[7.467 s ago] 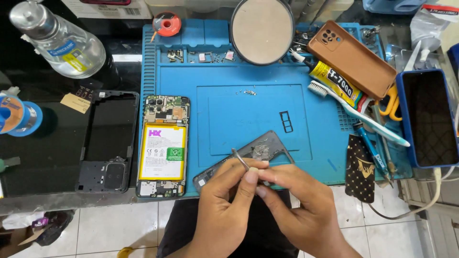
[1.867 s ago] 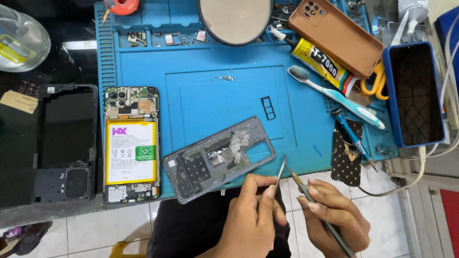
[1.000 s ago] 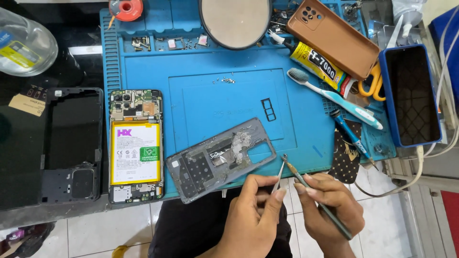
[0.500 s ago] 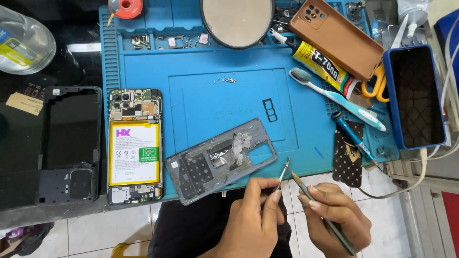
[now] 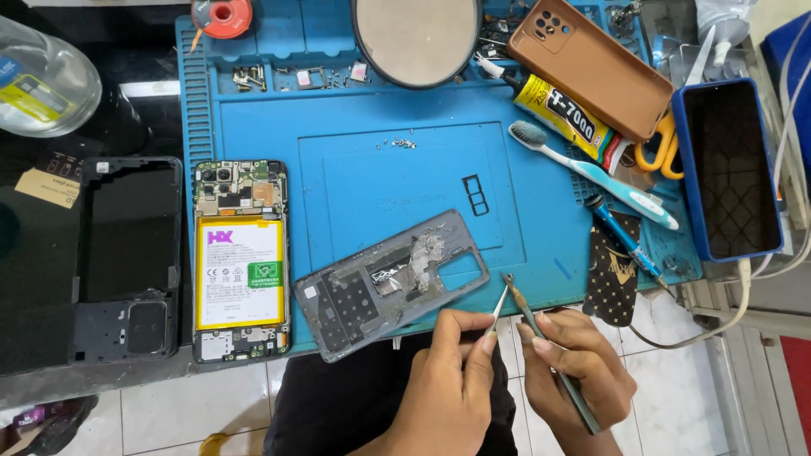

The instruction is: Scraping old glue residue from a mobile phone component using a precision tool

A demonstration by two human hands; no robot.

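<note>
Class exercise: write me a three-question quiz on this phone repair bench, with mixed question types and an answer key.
1. True or false: the grey back cover lies on the blue mat.
2. Which tool lies beside the glue tube? A toothbrush B hammer C ruler
3. What does the left hand hold?

Key: 1 true; 2 A; 3 tweezers, their tips meeting the thin tool held by the right hand.

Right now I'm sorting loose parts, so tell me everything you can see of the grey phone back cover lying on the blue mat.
The grey plastic phone back cover lies inner side up, tilted, at the near edge of the blue work mat, its lower corner overhanging. It shows a rectangular camera cutout at the right end, a dark gridded patch and torn silvery adhesive remnants. Nothing touches it; the left hand is nearest, and the opened phone with the yellow-edged battery lies beside it.
</note>
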